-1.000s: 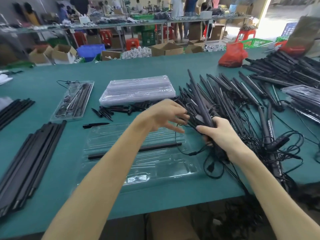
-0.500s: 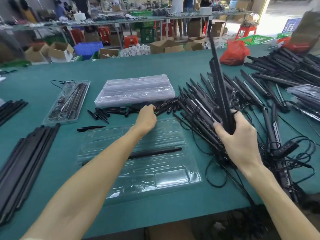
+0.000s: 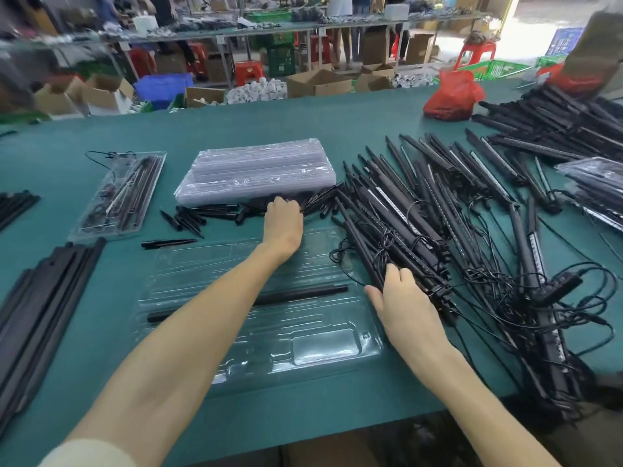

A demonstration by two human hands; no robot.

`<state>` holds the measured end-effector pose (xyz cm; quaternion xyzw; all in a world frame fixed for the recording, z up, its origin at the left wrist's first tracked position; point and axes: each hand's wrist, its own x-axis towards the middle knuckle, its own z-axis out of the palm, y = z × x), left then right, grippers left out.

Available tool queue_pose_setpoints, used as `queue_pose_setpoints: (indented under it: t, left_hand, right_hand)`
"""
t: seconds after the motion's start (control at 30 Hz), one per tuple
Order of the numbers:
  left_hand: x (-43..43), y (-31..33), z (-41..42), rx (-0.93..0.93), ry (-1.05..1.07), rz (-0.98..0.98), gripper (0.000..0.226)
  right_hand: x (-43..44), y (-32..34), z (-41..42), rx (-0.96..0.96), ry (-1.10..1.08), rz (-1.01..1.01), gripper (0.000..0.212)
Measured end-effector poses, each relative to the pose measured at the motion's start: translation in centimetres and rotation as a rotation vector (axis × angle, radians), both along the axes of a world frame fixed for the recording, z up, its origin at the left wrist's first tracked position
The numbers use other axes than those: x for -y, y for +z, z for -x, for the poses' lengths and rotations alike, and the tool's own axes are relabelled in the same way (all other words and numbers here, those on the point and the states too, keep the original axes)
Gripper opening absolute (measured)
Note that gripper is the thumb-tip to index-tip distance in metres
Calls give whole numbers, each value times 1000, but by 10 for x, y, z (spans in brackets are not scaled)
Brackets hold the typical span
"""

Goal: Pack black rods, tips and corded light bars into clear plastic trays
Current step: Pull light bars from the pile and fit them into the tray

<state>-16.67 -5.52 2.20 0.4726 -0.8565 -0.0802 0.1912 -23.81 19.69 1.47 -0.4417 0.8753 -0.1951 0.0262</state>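
A clear plastic tray [image 3: 371, 345] lies in front of me with one black rod [image 3: 303, 293] across its middle slot. My left hand [image 3: 283, 225] reaches over the tray into the heap of black tips [image 3: 202, 214], its fingers curled down on some of them and its fingertips hidden. My right hand [image 3: 404, 299] grips a bundle of corded light bars [image 3: 397, 230] that lies flat against the tray's right edge. Their cords [image 3: 340, 256] trail onto the tray.
A stack of clear trays [image 3: 256, 170] stands behind the tips, and a packed tray [image 3: 121, 193] lies at the left. Long black rods [image 3: 40, 298] are piled at the near left. Tangled light bars [image 3: 505, 214] cover the right side, near a red bag [image 3: 451, 96].
My right hand has brought the light bars down from upright to flat beside the tray. My left hand went from the bars to the tips and stays there.
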Motion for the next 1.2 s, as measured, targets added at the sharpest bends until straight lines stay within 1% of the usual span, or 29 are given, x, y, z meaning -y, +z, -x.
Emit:
queue_pose_setpoints:
  t: [0.07, 0.13, 0.23, 0.37, 0.5, 0.6, 0.7, 0.8, 0.87, 0.97, 1.13, 1.2]
  left_hand:
    - [-1, 5, -7, -53, 4, -21, 26]
    - [-3, 11, -16, -128, -22, -89, 22]
    - [-20, 23, -40, -241, -137, -220, 14]
    - [-55, 32, -85, -210, -269, -256, 13]
    - [-83, 32, -133, -150, -337, -305, 12]
    - [-98, 29, -158, -109, -362, -363, 16]
    - [-111, 23, -170, -171, -351, -465, 19]
    - [-121, 20, -171, -358, -304, -616, 20]
    - [-126, 18, -168, -469, -260, -683, 23]
    - [-132, 17, -161, -573, -213, -751, 29]
    - [-131, 12, -156, -564, -207, -769, 22]
    - [-128, 9, -158, -501, -203, -727, 20]
  right_hand:
    - [4, -2, 1, -67, 8, -35, 26]
    - [9, -3, 2, -110, 20, -40, 28]
    - [15, -1, 9, -162, 23, -54, 34]
    - [21, 1, 13, -141, 20, -68, 34]
    - [21, -3, 13, -152, 7, -54, 34]
    - [19, -7, 13, -151, 3, -19, 32]
    - [18, -10, 13, -137, 3, 18, 32]
    - [19, -12, 14, -132, 2, 28, 33]
    - [19, -13, 14, -125, 1, 31, 34]
    - [18, -15, 14, -112, 3, 42, 34]
    - [18, -14, 14, -87, -1, 59, 32]
    - [18, -14, 14, -75, -5, 65, 32]
